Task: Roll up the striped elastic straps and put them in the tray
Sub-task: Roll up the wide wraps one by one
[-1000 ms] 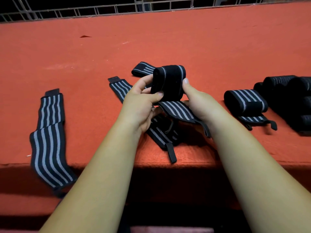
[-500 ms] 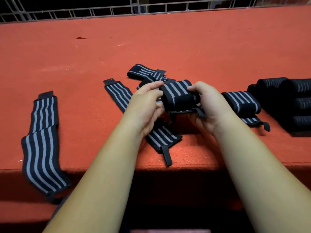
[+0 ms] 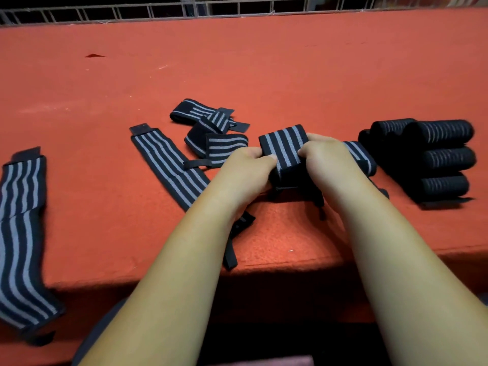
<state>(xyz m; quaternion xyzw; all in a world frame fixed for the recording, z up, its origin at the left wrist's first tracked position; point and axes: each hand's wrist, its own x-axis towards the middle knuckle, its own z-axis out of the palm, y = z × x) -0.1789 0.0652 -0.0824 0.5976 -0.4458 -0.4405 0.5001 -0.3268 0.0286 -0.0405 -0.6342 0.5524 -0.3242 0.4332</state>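
A rolled strap [image 3: 286, 151] held between both hands at the near-centre of the red desk [image 3: 264, 75].

The left hand [image 3: 245, 173] and right hand [image 3: 327, 162] each grip one end of the roll, with fingers curled round it and thumbs pressed on its grey-striped face. A thin black tail hangs beneath it toward the desk. Just behind the right hand lies a second roll [image 3: 363, 158], and further right a stack of rolls [image 3: 438, 157]. Left of the hands, a flat strap [image 3: 169, 167] runs diagonally under the left forearm, with loose straps [image 3: 211, 133] crumpled beyond it. A long strap [image 3: 21, 228] drapes over the desk's near edge at far left. A wire grid [image 3: 237, 9] borders the far edge.
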